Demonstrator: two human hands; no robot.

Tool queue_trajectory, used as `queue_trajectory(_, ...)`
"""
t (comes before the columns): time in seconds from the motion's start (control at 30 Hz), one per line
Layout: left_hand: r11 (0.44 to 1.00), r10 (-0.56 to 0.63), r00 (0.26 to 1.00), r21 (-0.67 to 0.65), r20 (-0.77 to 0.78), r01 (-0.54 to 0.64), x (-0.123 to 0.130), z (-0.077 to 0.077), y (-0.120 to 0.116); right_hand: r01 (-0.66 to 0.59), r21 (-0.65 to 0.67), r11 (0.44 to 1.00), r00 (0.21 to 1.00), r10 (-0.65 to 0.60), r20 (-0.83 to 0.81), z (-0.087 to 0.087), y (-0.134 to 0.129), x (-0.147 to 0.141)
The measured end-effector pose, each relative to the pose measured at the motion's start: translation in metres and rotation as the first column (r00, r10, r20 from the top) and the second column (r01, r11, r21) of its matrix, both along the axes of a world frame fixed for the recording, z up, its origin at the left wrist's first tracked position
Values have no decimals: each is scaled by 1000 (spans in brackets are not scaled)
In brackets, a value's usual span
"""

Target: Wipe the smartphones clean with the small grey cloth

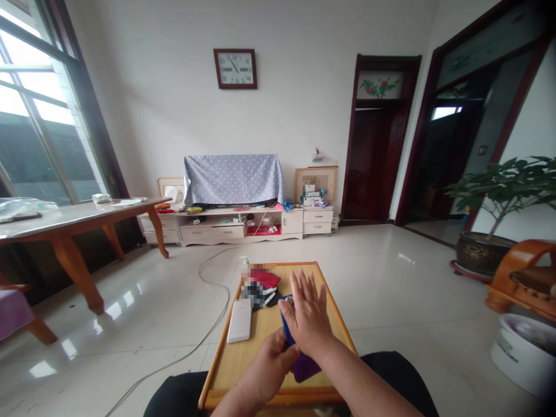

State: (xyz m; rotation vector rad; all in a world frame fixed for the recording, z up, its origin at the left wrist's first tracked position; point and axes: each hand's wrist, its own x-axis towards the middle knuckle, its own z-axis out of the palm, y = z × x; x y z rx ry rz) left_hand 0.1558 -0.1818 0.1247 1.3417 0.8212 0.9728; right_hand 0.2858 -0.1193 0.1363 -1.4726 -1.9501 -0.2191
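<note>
My left hand (273, 356) grips a flat blue-purple phone (305, 369) by its lower left side, above the wooden table. Over the phone lies my right hand (309, 318), palm down with its fingers stretched out and apart, hiding most of the surface. A small greyish spot shows at the phone's top edge, too small to make out. To the left, a white phone (239, 321) rests flat on the small wooden table (264, 370). Behind it are a red item (266, 278) and some dark items, partly blurred out.
A pump bottle top (245, 261) shows by the table's far left corner. A cable (217, 330) runs across the tiled floor on the left. A larger table (65, 226) stands at left, a white bucket (523, 353) and potted plant (486, 249) at right.
</note>
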Motion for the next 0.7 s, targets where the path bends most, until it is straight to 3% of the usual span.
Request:
queue_trajectory(0.1, 1000, -16, 1000, 3, 12, 16, -1, 3, -2, -27, -13, 1000, 999, 28, 28, 5, 2, -3)
queue_trajectory(0.3, 999, -37, 999, -37, 26, 38, -8, 1, -3, 151, -103, 983, 986, -157, -52, 10, 26, 10)
queue_trajectory(0.5, 1000, -21, 1000, 6, -3, 21, -4, -2, -1, -49, -41, 998, 997, 51, 50, 7, 2, -8)
queue_trajectory(0.7, 997, -13, 999, -73, 49, 16, -8, 1, 0, 103, -148, 984, 982, -125, -145, 5, 25, 6)
